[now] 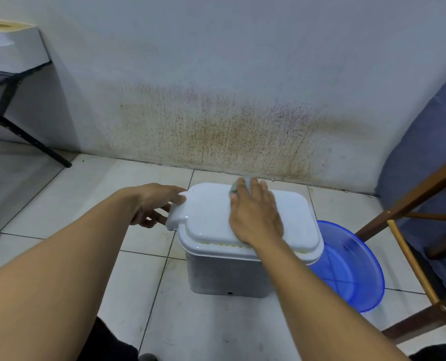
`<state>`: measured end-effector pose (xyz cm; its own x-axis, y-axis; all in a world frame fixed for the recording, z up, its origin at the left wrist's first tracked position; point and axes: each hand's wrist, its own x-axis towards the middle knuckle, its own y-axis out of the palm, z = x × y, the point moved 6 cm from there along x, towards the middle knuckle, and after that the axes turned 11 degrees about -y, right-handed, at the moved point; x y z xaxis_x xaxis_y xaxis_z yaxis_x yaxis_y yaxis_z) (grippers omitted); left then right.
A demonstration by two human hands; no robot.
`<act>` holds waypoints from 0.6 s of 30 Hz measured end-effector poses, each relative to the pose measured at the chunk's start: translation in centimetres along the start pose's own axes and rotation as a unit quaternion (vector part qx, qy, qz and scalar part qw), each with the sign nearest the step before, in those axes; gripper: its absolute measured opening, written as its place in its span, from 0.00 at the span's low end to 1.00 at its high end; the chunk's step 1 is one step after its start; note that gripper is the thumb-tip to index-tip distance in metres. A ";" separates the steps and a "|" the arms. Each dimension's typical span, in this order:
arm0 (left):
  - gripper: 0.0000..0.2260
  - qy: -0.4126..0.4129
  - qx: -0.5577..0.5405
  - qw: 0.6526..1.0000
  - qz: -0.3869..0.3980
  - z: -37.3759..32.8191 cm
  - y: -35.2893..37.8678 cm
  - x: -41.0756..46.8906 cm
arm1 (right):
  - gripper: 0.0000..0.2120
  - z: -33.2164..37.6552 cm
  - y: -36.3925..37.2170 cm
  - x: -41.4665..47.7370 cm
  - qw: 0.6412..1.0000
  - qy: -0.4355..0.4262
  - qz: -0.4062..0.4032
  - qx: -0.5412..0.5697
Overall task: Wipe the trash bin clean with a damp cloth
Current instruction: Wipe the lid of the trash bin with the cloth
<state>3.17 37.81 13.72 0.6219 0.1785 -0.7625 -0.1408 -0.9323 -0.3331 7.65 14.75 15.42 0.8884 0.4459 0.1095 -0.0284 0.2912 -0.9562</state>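
**binwiper:** Fingers (254, 190) of the right hand (255, 214) are straight and close together. They're laid flat on a grey cloth (238, 185), pressing it onto the far edge of the lid (208, 214). No pinching, just a flat palm. The left hand (152, 204) is the one gripping: one finger lies along the top and the rest curl under the tab (176, 216) that sticks out of the lid's left end.

**tilefan:** ok, and the room? biggest stuff first pls

**binwiper:** There's a white wall (242, 61) behind, with a wide brownish-red speckled stain (229, 134) low down. Then a pale tiled floor (73, 204). On the right is a wooden chair frame (409, 199) with a blue-grey cushion (425, 121) behind it. On the far left are the black legs of a folding table (5, 100). A white box (10, 50) with a pale slotted top sits on it.

**tilefan:** and the bin itself?

**binwiper:** The white trash bin (227, 272) stands upright on the floor near the wall, mid-view, with its lid down. The front face looks grimy grey. A blue plastic basin (346, 267) sits on the floor at its right side, partly hidden behind it. Can't tell if they touch, or if there's water in it. The cloth is mostly covered by the hand, only a bit pokes out past the fingertips.
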 end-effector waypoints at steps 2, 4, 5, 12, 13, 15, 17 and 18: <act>0.11 -0.001 0.004 1.000 0.000 0.2 -0.1 0.1 | 0.26 2.8 0.8 0.5 1.000 -0.020 -0.001 0.011; 0.11 0.000 0.009 1.000 0.000 0.2 -0.1 0.1 | 0.26 5.8 1.5 0.7 0.999 -0.046 0.008 0.024; 0.11 0.001 0.012 1.000 0.000 0.2 -0.1 0.1 | 0.26 7.1 1.8 0.7 0.998 -0.065 0.012 0.025; 0.11 0.007 0.023 1.000 0.006 -0.1 -0.2 -0.1 | 0.27 8.4 2.2 -0.2 0.993 -0.110 0.034 0.016; 0.11 0.005 0.022 1.000 0.004 0.0 -0.2 0.0 | 0.29 7.7 2.0 -0.4 0.994 -0.103 0.040 0.020; 0.11 0.004 0.017 1.000 0.005 0.0 -0.2 0.0 | 0.31 6.0 1.3 -0.9 0.996 -0.084 0.036 0.021; 0.11 0.002 0.014 1.000 0.006 -0.1 -0.1 0.0 | 0.31 3.7 0.5 -1.6 0.998 -0.061 0.027 0.017; 0.11 0.002 0.013 1.000 0.006 -0.1 -0.1 0.0 | 0.31 2.4 0.1 -1.9 0.998 -0.047 0.024 0.014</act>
<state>3.24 37.90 13.81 0.6231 0.1659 -0.7644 -0.1681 -0.9260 -0.3380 4.89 16.00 15.75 0.8383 0.5378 0.0897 -0.0841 0.2901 -0.9533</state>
